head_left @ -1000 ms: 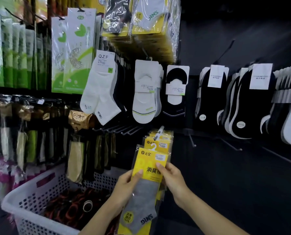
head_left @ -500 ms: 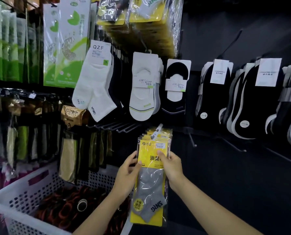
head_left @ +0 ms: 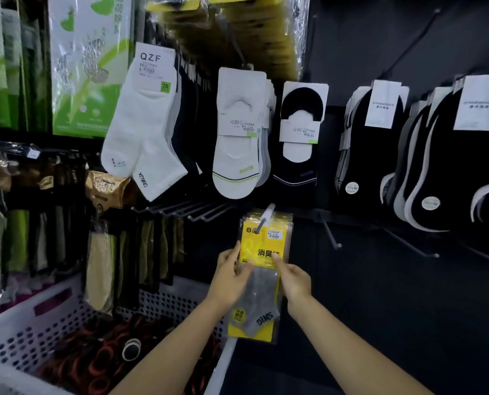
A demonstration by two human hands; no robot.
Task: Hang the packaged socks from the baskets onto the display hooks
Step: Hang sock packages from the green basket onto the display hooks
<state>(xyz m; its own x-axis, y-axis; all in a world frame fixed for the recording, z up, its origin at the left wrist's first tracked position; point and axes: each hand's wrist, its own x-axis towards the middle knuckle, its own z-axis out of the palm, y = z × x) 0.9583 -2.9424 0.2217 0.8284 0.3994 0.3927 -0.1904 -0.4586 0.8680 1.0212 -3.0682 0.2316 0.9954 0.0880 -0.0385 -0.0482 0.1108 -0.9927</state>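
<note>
One yellow sock pack [head_left: 261,246] on display hook [head_left: 266,217] | left hand [head_left: 229,277] fingers grasping 9 o'clock edge | right hand [head_left: 294,280] fingers grasping 3 o'clock edge

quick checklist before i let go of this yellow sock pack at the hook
1. Hook through the hang hole: ok, the hook passes through the top of the yellow sock pack.
2. Left hand holds the pack's left edge: ok.
3. Right hand pinches the right side: ok.
4. Label faces out: ok.
5. Pack pushed fully back against the packs behind it: cannot tell.
6. More socks in the white basket: cannot tell, its dark contents are unclear.
</note>
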